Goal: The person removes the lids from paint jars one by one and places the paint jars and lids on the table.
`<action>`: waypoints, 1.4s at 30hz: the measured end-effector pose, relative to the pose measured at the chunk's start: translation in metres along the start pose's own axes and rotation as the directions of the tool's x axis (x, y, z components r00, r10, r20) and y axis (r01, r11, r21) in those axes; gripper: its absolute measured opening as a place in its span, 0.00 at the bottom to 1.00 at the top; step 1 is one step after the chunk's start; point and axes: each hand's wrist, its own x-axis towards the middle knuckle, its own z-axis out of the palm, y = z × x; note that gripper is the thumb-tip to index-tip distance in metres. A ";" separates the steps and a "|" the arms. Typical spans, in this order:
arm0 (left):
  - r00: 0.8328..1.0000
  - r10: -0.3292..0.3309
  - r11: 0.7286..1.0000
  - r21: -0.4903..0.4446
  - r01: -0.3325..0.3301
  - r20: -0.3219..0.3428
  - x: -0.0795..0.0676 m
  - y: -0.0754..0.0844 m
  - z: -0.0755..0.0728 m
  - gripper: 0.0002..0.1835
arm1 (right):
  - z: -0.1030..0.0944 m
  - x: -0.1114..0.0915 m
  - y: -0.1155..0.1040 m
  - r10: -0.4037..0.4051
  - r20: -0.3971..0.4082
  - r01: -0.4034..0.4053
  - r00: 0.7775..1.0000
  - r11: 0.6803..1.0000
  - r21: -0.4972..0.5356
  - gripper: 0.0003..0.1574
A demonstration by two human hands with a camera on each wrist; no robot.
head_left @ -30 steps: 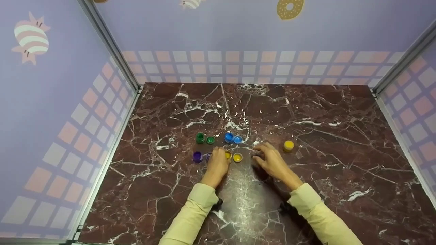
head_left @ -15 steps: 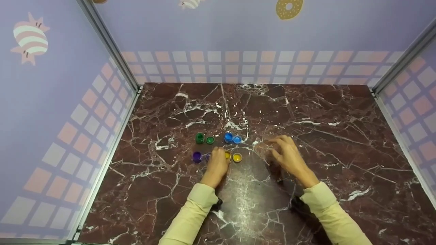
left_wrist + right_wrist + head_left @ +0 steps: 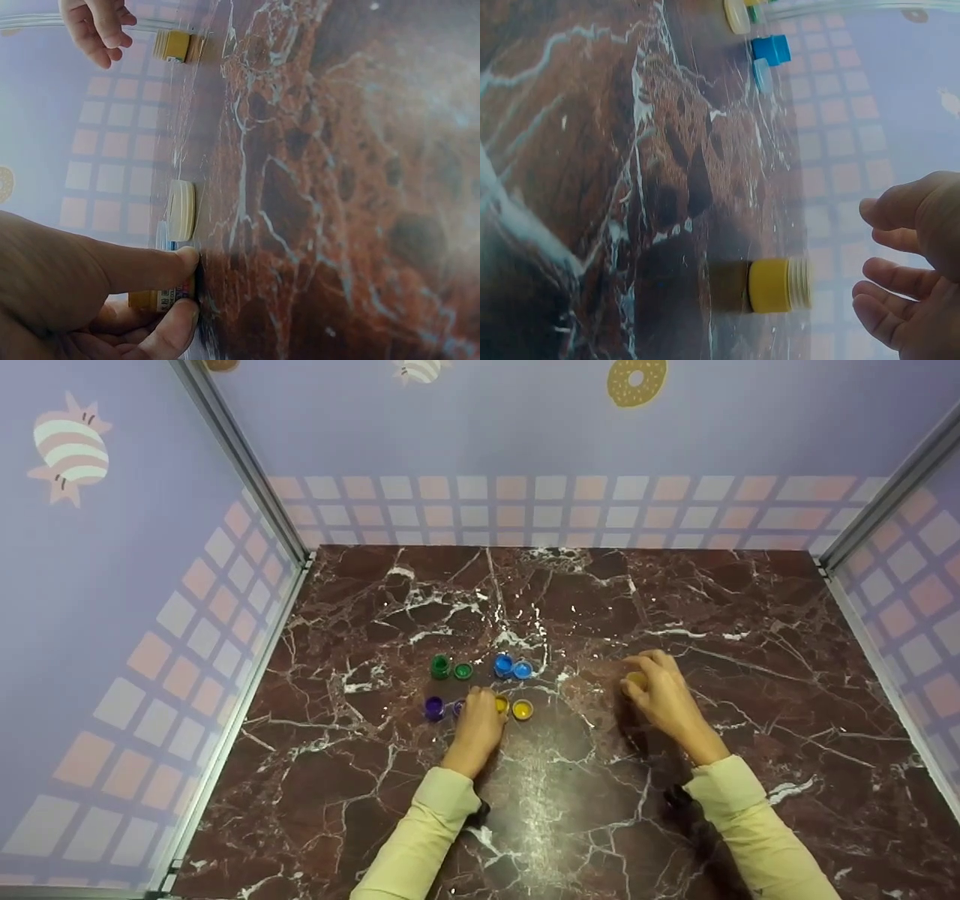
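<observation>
My left hand holds a small open yellow paint jar on the table. In the left wrist view, thumb and fingers pinch this labelled jar low down near the tabletop. Its upturned lid, with yellow paint inside, lies just to its right. At the right, my right hand hovers over a second yellow paint jar, partly covering it from above. The right wrist view has this jar upright with a ridged lid; the fingers are spread and apart from it.
Behind the left hand stand an open green jar with its lid and an open blue jar with its lid. An open purple jar is to the left. Patterned panels wall the marbled table.
My right hand has moved right, from beside the yellow lid to over the second yellow jar. The left hand has stayed on its jar.
</observation>
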 end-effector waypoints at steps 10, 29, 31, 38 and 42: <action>1.000 -0.019 1.000 -0.019 0.019 0.012 0.000 0.000 0.000 0.12 | 0.006 -0.001 0.012 0.032 0.028 -0.032 0.999 0.999 -0.025 0.27; 1.000 -0.013 1.000 -0.013 0.013 0.009 -0.004 -0.001 0.004 0.15 | 0.020 -0.005 0.023 0.058 0.062 -0.056 0.996 0.997 -0.045 0.28; 1.000 -0.013 1.000 -0.010 0.013 0.008 -0.004 -0.001 0.004 0.15 | 0.021 -0.005 0.024 0.059 0.063 -0.056 0.996 0.997 -0.045 0.27; 1.000 -0.026 1.000 -0.008 0.026 0.013 -0.005 -0.002 0.005 0.16 | 0.024 -0.005 0.026 0.037 0.057 -0.034 0.998 0.998 -0.056 0.25; 1.000 -0.027 1.000 -0.013 0.027 0.007 -0.005 -0.002 0.005 0.16 | 0.025 -0.005 0.026 0.028 0.055 -0.025 0.998 0.998 -0.061 0.25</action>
